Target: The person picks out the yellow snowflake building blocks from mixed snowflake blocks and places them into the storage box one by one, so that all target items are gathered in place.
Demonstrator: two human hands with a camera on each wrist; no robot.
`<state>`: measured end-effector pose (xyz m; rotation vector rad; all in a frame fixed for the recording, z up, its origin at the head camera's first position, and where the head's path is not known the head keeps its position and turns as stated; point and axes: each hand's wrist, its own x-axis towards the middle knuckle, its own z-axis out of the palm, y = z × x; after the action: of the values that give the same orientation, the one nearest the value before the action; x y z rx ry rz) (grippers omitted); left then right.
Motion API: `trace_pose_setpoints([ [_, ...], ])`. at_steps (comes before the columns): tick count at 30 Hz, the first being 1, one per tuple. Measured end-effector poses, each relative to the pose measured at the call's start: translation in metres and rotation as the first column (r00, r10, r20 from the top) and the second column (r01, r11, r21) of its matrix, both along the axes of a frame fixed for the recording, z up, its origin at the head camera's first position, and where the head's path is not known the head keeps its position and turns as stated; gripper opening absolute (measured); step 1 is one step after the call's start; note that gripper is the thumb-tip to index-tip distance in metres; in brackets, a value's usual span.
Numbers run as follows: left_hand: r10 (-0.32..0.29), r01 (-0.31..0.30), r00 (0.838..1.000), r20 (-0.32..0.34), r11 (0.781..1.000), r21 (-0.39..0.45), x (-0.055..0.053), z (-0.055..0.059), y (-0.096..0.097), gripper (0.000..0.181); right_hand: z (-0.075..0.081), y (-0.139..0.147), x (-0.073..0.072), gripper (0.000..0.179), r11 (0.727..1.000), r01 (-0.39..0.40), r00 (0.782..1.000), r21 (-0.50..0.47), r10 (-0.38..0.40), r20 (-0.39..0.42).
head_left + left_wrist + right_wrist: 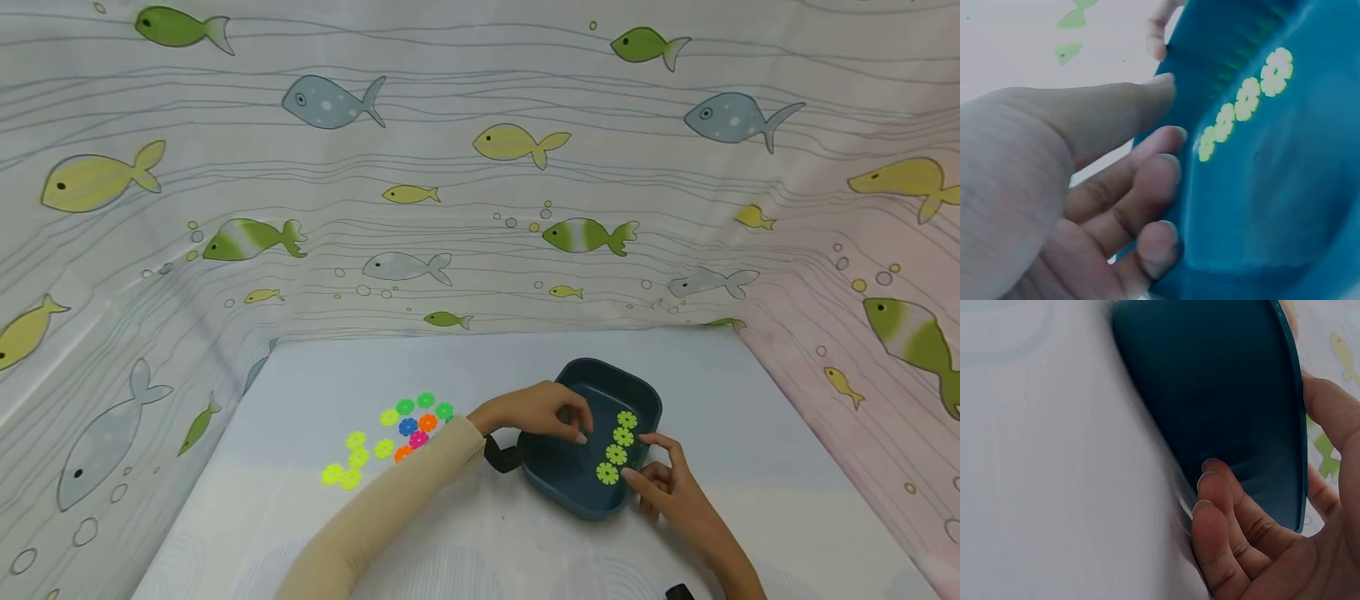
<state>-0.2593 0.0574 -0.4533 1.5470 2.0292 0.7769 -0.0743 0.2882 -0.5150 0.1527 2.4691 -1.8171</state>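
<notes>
A dark blue rectangular pan (577, 487) with a black handle (504, 456) stands on the table. Several yellow-green, notched flower-shaped discs (617, 454) lie in a row inside it, along its right side. Over the pan's left part hovers my left hand (547, 410), fingers loosely bent; the left wrist view shows nothing between its thumb and fingers (1159, 175). My right hand (671, 487) holds the pan's right wall, thumb at the rim. In the right wrist view its curled fingers (1213, 534) lie against the pan's outer wall (1222, 394).
Left of the pan, loose notched discs lie scattered on the white table (300, 417): yellow ones (358, 458), green ones (426, 401), orange, pink and a blue one (408, 427). My left sleeve partly covers them. A small black object (679, 592) shows at the front edge. Fish-printed cloth walls surround the table.
</notes>
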Motion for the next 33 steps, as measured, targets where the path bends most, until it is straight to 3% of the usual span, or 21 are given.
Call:
trace_pose_setpoints([
  [6,0.056,-0.063,0.996,0.072,0.994,0.095,-0.002,0.001,-0.018,0.025,0.0,0.0,0.0,0.068,1.0,0.002,1.0,0.002,-0.002,-0.013],
  [12,0.113,-0.122,0.991,0.073,0.984,0.131,-0.005,-0.001,-0.04,0.027,0.0,-0.001,0.001,0.068,1.0,-0.01,1.0,-0.006,0.009,-0.011],
  [23,0.23,-0.241,0.968,0.103,0.965,0.101,-0.01,-0.005,-0.087,0.015,0.0,-0.001,0.0,0.067,1.0,0.0,1.0,-0.003,0.0,-0.007],
  [33,0.331,-0.338,0.938,0.099,0.939,0.067,-0.011,-0.011,-0.129,0.018,-0.001,0.0,0.0,0.066,1.0,0.002,1.0,-0.015,-0.002,0.014],
])
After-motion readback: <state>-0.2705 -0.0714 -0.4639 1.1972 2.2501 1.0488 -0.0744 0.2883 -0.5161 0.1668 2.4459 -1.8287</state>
